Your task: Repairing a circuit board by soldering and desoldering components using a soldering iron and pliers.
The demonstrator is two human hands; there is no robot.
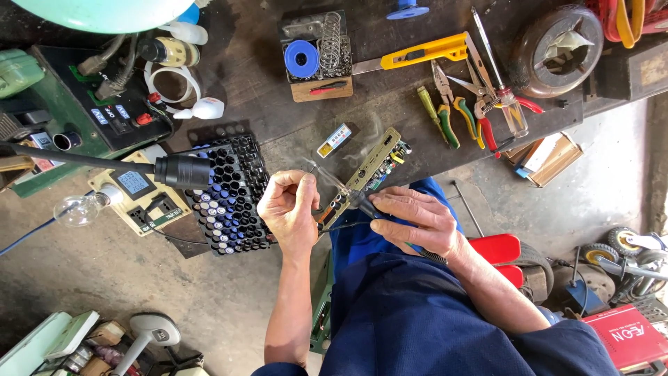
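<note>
- Head view, far left: a clear glass bulb (78, 209) on a wire lies near a beige socket board (142, 195), with a black lamp head (182, 171) on a dark arm reaching over them.
- Next along, a black battery holder tray (229, 195), many of its cells showing blue tops, sits on the dark tabletop (257, 76) just beside the person's left hand (289, 209).
- Left hand's grip is clenched, thumb and fingers pinching a thin strand, likely solder wire (321, 174), which it feeds toward the joint.
- Centre: the long narrow circuit board (365, 173) lies tilted at the tabletop's near edge above the lap in blue workwear, its lower end between the two hands; faint smoke appears to rise over it.
- Right hand (417, 221) is closed around the dark handle of a soldering iron (362, 203), its tip touching the board's lower end.
- Judged step: a joint is being soldered, mid-way. The next move seems to call for holding the tip steady, adding only a little wire, then lifting wire before iron so that no blob bridges to neighbouring parts.
- Further back and right: a blue solder spool (302, 58) on a stand, a yellow utility knife (417, 53), pliers (445, 104) with green and red handles, and a red stool (495, 247) by the knee.
</note>
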